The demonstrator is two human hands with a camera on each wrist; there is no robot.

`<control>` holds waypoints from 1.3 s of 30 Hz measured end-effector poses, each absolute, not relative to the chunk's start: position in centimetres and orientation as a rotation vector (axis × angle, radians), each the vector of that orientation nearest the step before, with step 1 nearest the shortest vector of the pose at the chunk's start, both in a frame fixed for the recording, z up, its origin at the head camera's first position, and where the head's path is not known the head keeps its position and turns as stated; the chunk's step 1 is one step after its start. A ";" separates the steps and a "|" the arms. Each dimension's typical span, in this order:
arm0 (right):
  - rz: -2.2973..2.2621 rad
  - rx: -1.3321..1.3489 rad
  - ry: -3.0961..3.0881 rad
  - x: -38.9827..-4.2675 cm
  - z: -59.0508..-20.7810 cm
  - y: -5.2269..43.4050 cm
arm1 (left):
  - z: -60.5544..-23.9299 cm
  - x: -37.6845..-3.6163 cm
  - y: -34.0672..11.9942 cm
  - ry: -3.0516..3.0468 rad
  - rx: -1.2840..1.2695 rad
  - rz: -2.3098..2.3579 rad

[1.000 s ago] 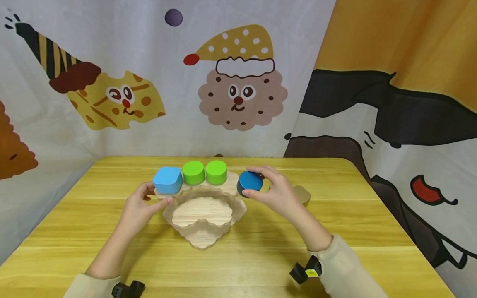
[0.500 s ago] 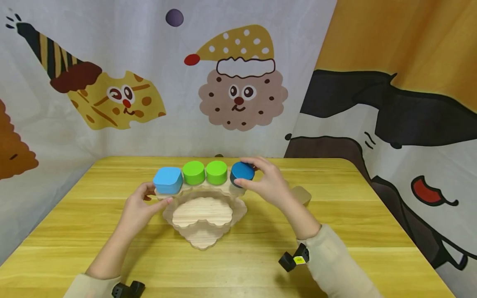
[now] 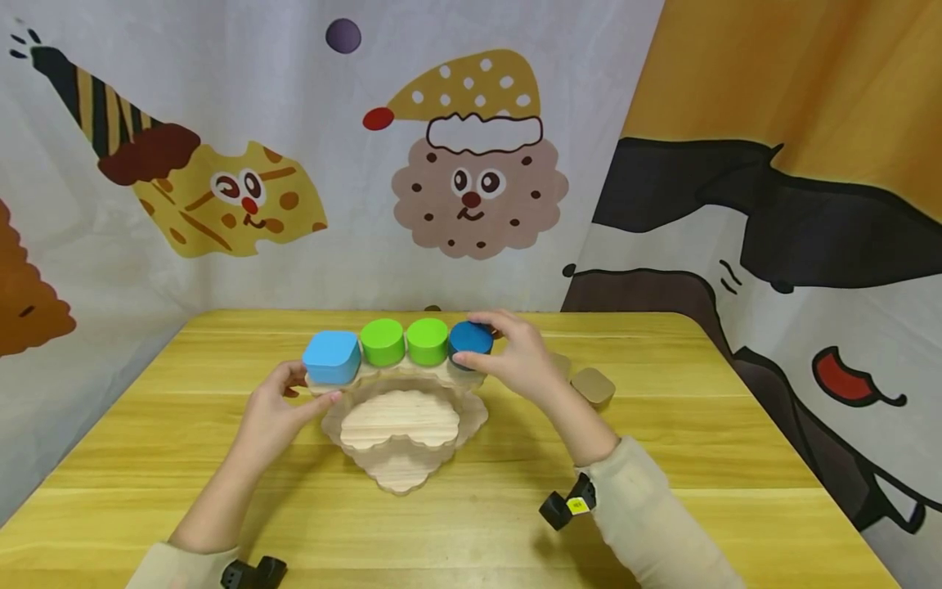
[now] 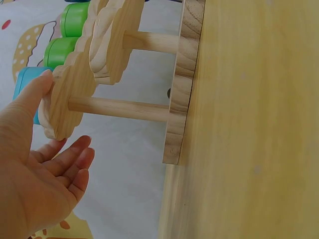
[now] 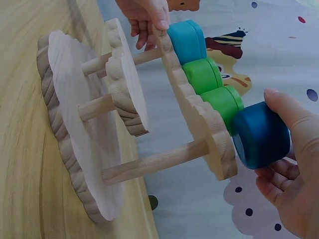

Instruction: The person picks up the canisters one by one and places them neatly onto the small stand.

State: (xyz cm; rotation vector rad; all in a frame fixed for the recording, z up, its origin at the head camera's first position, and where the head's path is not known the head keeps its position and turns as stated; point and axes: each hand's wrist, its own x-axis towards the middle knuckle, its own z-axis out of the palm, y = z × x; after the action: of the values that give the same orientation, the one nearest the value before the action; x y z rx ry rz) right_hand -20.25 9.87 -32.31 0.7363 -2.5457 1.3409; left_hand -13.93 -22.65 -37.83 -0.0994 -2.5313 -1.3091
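A tiered wooden stand (image 3: 397, 421) with scalloped edges stands on the table. My left hand (image 3: 274, 407) holds the left end of its top shelf (image 4: 67, 102), thumb on the front edge and fingertips at the underside and end. On that shelf sit a light blue rounded-square tin (image 3: 332, 356), a green round tin (image 3: 382, 342) and another green tin (image 3: 428, 341). My right hand (image 3: 526, 360) pinches a dark blue round tin (image 5: 261, 134) between thumb and fingers, beside the right green tin at the shelf's right end. Whether its base touches the shelf, I cannot tell.
Right of the stand, a tan rounded-square tin (image 3: 593, 386) is on the table (image 3: 471, 532). Another tan piece (image 3: 562, 363) is partly hidden behind my right hand. A printed curtain (image 3: 294, 278) hangs behind the table.
My right hand has carried the dark blue tin left, up to the right green tin, uncovering a second tan piece. The left hand and the stand have stayed put.
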 end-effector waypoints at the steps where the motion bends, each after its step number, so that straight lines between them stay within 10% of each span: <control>1: 1.340 0.731 -2.552 -20.3 -32.4 9.8 | -37.8 -13.9 -22.6 -2.530 -0.099 -1.309; 39: 1.302 0.672 -2.583 -19.7 -33.7 12.0 | -38.1 -14.1 -22.8 -2.530 -0.097 -1.306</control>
State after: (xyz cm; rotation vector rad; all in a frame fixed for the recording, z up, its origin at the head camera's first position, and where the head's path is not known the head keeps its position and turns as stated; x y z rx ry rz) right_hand -19.68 11.99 -33.71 0.6718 -2.5828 1.3021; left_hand -14.07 -22.77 -38.08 -0.0967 -2.5299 -1.3064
